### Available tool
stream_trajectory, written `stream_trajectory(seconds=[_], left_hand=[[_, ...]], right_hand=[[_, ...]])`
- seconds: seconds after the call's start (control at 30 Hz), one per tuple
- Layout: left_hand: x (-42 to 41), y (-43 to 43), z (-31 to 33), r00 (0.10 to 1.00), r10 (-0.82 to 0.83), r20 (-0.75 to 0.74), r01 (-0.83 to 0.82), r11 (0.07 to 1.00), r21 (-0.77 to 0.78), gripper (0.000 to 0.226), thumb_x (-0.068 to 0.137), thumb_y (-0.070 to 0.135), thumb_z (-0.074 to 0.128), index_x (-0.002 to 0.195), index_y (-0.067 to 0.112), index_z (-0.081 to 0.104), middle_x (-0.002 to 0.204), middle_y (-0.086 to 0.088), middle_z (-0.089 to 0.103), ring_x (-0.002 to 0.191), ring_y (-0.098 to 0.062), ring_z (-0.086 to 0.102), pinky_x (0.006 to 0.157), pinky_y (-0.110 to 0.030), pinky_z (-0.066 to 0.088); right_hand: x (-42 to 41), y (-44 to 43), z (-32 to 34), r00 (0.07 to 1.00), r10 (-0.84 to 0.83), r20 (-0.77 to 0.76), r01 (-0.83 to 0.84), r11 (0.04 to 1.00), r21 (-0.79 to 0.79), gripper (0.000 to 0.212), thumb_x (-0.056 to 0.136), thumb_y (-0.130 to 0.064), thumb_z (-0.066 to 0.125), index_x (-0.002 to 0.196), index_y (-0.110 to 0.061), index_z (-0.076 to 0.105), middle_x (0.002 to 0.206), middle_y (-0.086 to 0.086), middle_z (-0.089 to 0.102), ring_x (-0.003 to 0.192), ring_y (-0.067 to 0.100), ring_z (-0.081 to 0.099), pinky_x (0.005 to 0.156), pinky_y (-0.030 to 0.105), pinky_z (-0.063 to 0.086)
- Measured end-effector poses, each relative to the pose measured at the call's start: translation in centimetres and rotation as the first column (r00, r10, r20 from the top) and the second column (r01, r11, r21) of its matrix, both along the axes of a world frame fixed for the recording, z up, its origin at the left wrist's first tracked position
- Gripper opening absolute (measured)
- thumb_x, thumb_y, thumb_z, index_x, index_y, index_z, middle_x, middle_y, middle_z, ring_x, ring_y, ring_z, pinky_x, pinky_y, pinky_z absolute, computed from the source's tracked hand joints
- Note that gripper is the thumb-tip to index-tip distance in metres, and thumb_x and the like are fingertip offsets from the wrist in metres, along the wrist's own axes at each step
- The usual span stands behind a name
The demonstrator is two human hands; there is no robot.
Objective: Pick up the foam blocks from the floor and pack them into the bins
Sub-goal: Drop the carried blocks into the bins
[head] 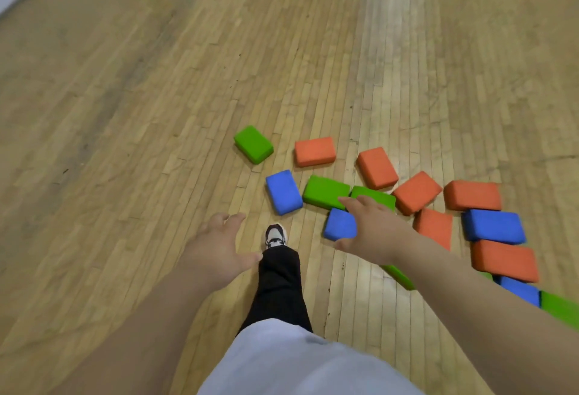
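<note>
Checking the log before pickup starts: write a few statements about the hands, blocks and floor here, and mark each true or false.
1. The left hand grips a block. False: it is open and holds nothing.
2. The right hand is open, reaching over a blue block. True.
3. A bin stands among the blocks. False: no bin is in view.
4. The leftmost block is the lone green block. True.

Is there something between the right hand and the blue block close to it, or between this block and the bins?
Nothing visible blocks the right hand: its open fingers overlap the edge of the blue block. No bin shows in this view, so that path cannot be judged.
</note>
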State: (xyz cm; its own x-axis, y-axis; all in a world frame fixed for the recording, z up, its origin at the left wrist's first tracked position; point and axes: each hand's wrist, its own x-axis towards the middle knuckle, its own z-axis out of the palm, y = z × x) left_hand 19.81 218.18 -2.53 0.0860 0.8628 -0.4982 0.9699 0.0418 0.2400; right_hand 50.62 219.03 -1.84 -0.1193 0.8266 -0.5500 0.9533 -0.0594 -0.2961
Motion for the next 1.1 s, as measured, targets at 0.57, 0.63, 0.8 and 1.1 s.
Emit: stream_trajectory(seconds=[0.57,0.63,0.8,1.1], left_hand=[[6.3,46.5,-34.3,0.939,-0.336,-0.068,0.305,0.908,-0.287,0.107,0.081,0.071,0.065,0.161,0.036,0.003,0.167,-0.005,0.008,0.153,-0.028,0.018,0.117,-0.043,0.027],[7.1,49.4,-43.2,0.943,-0.322,-0.084,0.285,0.912,-0.295,0.115,0.078,0.072,0.068,0.161,0.037,-0.003,0.168,-0.009,0.004,0.155,-0.029,0.010,0.121,-0.044,0.023],[8.4,53.7,-64.4,0.921,-0.329,-0.207,0.269,0.924,-0.271,0.131,0.069,0.080,0.070,0.158,0.041,-0.018,0.168,-0.016,-0.001,0.155,-0.037,0.003,0.122,-0.055,0.014],[5.8,51.7,-77.8,0.949,-0.259,-0.179,0.212,0.946,-0.244,0.152,0.043,0.087,0.076,0.153,0.046,-0.022,0.141,-0.015,0.034,0.126,-0.039,0.043,0.108,-0.052,0.037]], right_hand=[[1.8,43.1,-35.3,0.994,0.045,0.104,-0.021,0.975,-0.223,0.115,0.075,-0.065,0.072,0.161,-0.036,0.002,0.167,0.015,0.009,0.149,0.039,0.022,0.119,0.050,0.030],[1.6,46.6,-44.5,0.986,0.092,0.141,-0.060,0.974,-0.216,0.125,0.070,-0.072,0.074,0.160,-0.039,-0.007,0.169,0.016,-0.004,0.153,0.041,0.012,0.121,0.054,0.023],[1.6,50.7,-66.1,0.967,0.129,0.218,-0.057,0.949,-0.312,0.152,0.054,-0.073,0.084,0.153,-0.043,-0.027,0.166,0.014,-0.026,0.154,0.043,-0.011,0.122,0.063,0.006],[2.1,45.9,-78.5,0.938,0.183,0.293,-0.137,0.976,-0.171,0.158,0.040,-0.087,0.077,0.155,-0.042,-0.022,0.162,0.015,0.015,0.146,0.041,0.022,0.116,0.063,0.023]])
